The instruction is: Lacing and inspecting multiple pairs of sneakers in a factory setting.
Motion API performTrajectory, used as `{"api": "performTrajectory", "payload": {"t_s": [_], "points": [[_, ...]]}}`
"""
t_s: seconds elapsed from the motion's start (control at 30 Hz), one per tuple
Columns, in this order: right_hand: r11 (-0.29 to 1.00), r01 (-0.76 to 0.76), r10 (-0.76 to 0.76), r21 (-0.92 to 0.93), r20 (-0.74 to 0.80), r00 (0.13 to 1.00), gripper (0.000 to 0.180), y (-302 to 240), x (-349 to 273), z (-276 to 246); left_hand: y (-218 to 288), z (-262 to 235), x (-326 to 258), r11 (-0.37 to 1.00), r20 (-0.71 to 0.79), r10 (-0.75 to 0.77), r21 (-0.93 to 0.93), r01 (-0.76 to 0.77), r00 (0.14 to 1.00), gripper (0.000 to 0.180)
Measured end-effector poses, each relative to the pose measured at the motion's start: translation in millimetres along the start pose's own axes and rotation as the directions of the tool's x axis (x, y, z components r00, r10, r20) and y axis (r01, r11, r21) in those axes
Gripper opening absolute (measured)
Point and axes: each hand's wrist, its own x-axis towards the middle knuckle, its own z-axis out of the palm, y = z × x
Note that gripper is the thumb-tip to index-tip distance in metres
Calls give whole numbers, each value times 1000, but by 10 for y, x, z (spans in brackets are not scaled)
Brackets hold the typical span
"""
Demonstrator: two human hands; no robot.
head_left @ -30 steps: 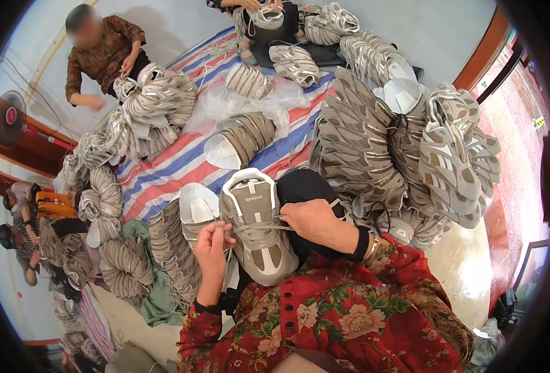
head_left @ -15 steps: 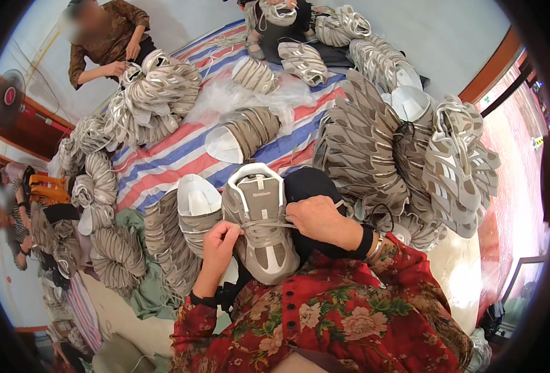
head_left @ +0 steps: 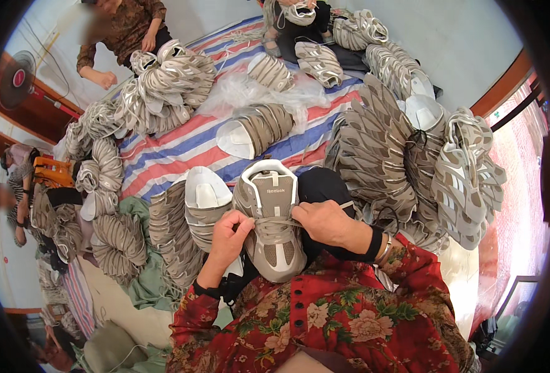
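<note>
A grey-beige shoe upper (head_left: 277, 256) rests upright on my lap, toe toward me, with its tongue and white-lined collar at the far end. Flat beige laces (head_left: 275, 227) cross its throat. My left hand (head_left: 230, 236) is closed in a pinch on a lace at the upper's left edge. At the right edge, my right hand (head_left: 326, 222) pinches the lace too, fingertips against the eyelet side. Just left of the upper stands a nested stack of uppers (head_left: 205, 214) with a white insole board facing up.
Large coiled stacks of uppers (head_left: 374, 155) lie to the right, with more bundles (head_left: 169, 84) at the far left. A striped sheet (head_left: 163, 168) covers the floor ahead, bearing clear plastic (head_left: 225, 99). Co-workers sit beyond; one in a brown patterned shirt (head_left: 125, 31). A fan (head_left: 17, 78) stands far left.
The whole view has shifted slightly. Both my hands keep their pinch on the lace beside the upper, with less lace showing at the right. The far-left co-worker's one hand has moved off the bundle.
</note>
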Motion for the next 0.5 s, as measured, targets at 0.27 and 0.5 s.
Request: {"api": "performTrajectory", "payload": {"t_s": [0.27,0.5], "points": [[988,-121,123,93,-12,992,12,-7,-22,63,341,142,107,843,-40,217,511,-167,975,16],[928,198,-221,-314,-38,975,13,47,209,-310,819,-154,409,541,360,356,673,-504,862,23]]}}
